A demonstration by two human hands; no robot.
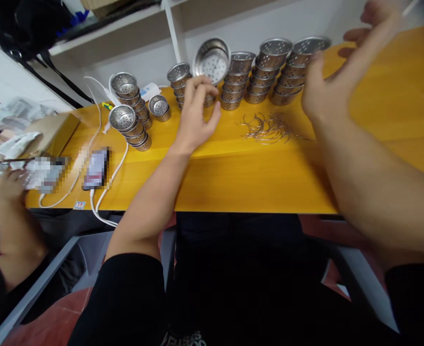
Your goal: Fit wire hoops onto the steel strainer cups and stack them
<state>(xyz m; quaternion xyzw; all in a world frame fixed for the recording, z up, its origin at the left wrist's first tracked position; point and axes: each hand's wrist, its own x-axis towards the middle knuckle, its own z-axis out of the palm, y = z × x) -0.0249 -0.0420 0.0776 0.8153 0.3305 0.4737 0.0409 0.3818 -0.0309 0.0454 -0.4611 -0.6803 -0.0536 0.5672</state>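
Observation:
My left hand is over the table with fingers curved and thumb apart. Its fingertips overlap the lower edge of a perforated metal cup, tilted with its opening toward me; whether they touch it I cannot tell. Part of a cup stack shows behind that hand. My right hand, blurred by motion, is raised at the right with fingers spread and nothing visible in it. Beside its thumb stands the rightmost stack of perforated cups. Between my hands, a loose pile of thin curved metal wires lies on the table.
More cup stacks line the back, with others at the left. A phone with white cables lies on the yellow table. At far left are another person's hand and a cardboard box.

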